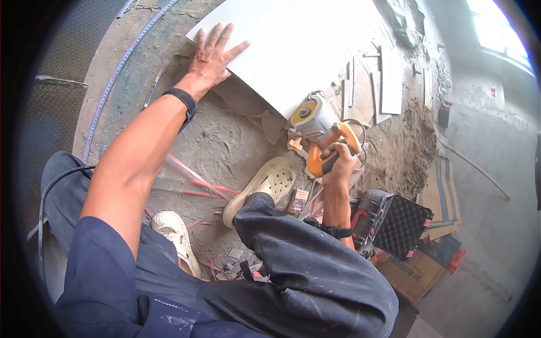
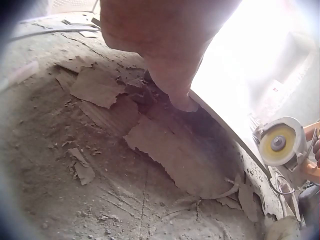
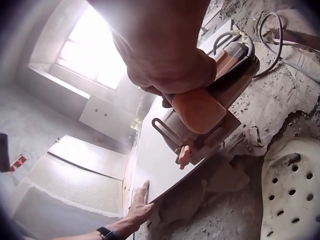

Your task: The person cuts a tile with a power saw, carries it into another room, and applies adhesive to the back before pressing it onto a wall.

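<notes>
A large white tile (image 1: 282, 45) lies over the dusty ground. My left hand (image 1: 213, 59) rests spread on its left corner, fingers straight; the right wrist view shows the same hand (image 3: 141, 205) at the tile's far end. My right hand (image 1: 340, 163) grips the orange handle of a power cutter (image 1: 318, 121) at the tile's near right corner. The cutter's yellow disc (image 2: 278, 144) faces the left wrist camera. In the right wrist view the right hand (image 3: 165, 55) is curled round the handle, and the base plate (image 3: 215, 140) meets the tile's edge.
A tape measure (image 1: 115, 73) and a marker (image 1: 155, 84) lie left. Cut tile strips (image 1: 390, 79) lie right of the tile. An open black case (image 1: 397, 225) and cardboard (image 1: 442, 197) are at the right. My clog (image 1: 270, 183) stands below the cutter; cables and red straps cross the ground.
</notes>
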{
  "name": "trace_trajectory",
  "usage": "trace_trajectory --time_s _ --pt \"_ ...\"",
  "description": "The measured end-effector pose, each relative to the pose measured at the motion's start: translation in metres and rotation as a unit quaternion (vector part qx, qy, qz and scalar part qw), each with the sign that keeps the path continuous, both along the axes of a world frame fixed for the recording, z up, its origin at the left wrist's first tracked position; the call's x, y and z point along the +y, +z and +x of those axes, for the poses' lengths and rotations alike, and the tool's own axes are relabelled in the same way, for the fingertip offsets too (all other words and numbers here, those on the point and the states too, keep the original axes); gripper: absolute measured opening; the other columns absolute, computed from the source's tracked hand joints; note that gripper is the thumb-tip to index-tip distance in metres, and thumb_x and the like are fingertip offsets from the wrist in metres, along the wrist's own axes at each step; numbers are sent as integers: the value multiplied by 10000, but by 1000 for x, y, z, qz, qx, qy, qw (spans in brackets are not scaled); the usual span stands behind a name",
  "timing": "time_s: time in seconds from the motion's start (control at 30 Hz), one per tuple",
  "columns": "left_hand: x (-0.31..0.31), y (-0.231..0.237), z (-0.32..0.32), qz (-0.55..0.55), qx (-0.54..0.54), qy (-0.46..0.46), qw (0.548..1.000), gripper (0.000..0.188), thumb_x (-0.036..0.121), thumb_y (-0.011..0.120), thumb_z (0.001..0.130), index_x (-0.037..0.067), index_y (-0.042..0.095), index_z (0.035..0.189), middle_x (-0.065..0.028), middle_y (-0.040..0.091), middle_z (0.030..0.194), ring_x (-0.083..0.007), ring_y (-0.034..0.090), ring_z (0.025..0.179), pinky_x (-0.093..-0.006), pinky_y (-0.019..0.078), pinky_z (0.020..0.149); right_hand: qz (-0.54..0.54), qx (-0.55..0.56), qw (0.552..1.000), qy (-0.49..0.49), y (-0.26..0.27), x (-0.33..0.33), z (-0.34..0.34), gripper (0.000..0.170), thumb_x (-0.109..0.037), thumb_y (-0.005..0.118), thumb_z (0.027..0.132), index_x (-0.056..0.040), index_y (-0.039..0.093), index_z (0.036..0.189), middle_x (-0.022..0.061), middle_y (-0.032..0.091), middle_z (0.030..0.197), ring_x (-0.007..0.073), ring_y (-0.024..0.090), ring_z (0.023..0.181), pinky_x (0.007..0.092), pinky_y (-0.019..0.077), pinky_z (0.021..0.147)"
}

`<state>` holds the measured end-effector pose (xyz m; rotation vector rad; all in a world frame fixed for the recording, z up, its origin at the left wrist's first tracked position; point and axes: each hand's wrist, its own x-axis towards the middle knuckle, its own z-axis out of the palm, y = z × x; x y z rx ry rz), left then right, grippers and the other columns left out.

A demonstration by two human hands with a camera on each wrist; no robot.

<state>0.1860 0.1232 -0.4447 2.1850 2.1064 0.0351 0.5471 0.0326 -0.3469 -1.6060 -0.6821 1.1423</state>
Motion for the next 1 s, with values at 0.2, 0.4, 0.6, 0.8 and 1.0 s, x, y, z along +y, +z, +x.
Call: trace_trajectory --time_s 0.2,0.4,0.6,0.8,1.0 --pt "0 0 0 3 -1 -1 1000 1124 204 868 704 499 185 1547 -106 66 1673 -345 82 1535 -615 95 1226 0 10 1000 6 0 -4 0 226 4 603 770 -1 581 996 75 589 696 163 566 505 295 479 478" --pt "-1 1 0 6 2 -2 1000 1108 215 865 710 493 196 1548 -106 82 1671 -348 92 1533 -618 100 1224 2 5 1000 7 0 -9 -2 164 1 588 777 -20 564 938 74 585 677 167 560 505 296 476 478" --pt "-1 1 0 9 3 -3 1000 1101 232 866 710 487 201 1549 -111 96 1668 -352 101 1530 -620 108 1222 1 -1 1000 9 3 -14 -6 228 0 581 780 11 587 1008 70 585 683 156 560 506 290 476 483" --pt "-2 1 1 12 6 -4 1000 1102 234 865 713 487 194 1550 -113 100 1667 -355 103 1529 -622 111 1222 0 2 1000 11 1 -19 -5 244 8 577 779 21 589 1022 67 578 687 149 561 512 284 476 494" --pt "-2 2 2 8 12 -3 1000 1110 236 866 713 489 184 1551 -114 99 1667 -358 105 1529 -623 113 1221 3 -12 1000 19 1 -25 -6 93 -63 602 805 -14 565 874 88 580 659 184 569 538 328 487 528"
